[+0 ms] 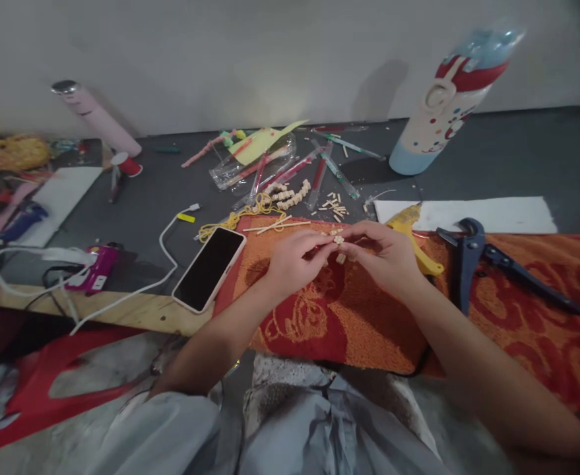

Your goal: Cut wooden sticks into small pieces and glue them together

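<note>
My left hand (297,257) and my right hand (381,254) meet over the orange and red towel (299,323). Pinched between their fingertips is a small cluster of pale wooden pieces (338,239); its exact kind is too small to make out. Another pale piece (340,258) shows just below the fingers. Beyond the hands lie short cut stick bits (335,208) and a curved chain of pale pieces (294,196). Two thin sticks (282,224) and a yellow cord (215,227) rest left of them. Close to my right hand is a yellow-handled tool (425,254), partly hidden.
A phone (210,269) lies left of the towel, near a white cable (165,244) and a purple power adapter (93,267). Dark blue cutters (468,254) lie on the right. A bottle (438,119) stands behind, beside wrapped sticks (336,168). A pink flask (99,122) is far left.
</note>
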### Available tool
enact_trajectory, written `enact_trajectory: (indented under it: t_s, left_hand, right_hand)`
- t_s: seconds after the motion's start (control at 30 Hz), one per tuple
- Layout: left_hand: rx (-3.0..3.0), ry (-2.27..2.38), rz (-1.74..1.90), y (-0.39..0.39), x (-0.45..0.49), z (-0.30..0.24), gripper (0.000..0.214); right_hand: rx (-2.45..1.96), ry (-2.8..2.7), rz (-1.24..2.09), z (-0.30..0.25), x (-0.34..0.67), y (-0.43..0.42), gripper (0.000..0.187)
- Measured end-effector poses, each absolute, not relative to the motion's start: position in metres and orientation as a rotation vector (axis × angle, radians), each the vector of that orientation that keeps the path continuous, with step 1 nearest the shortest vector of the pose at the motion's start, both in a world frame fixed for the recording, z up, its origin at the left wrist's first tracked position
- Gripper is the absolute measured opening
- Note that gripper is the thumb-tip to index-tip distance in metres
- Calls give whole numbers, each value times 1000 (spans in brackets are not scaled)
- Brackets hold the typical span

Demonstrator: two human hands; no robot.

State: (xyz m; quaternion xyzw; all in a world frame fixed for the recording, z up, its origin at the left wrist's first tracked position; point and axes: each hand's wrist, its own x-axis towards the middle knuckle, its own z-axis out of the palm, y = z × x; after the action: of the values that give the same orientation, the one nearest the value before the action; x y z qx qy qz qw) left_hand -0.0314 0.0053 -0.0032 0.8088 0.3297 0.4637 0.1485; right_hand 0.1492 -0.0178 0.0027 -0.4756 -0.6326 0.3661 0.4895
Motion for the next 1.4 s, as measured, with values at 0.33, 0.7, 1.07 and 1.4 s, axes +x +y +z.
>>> enact_trajectory:
  t_s: [0.33,0.7,1.07,1.4]
  left_hand:
    - [2174,1102,1130,3,-32,-3,16]
    - [2106,1152,1077,5,-33,3,12]
    - [2089,1049,1032,9,-34,4,12]
    - [2114,1055,929,13,-34,3,11]
  right_hand:
    - [-1242,-1518,903,-3,147,-19,15]
    - [-1238,-1502,941,-7,145,-16,22]
    - [-1232,-1476,1013,-3,147,-16,26]
    - [-1213,-1551,992,2,150,-17,22]
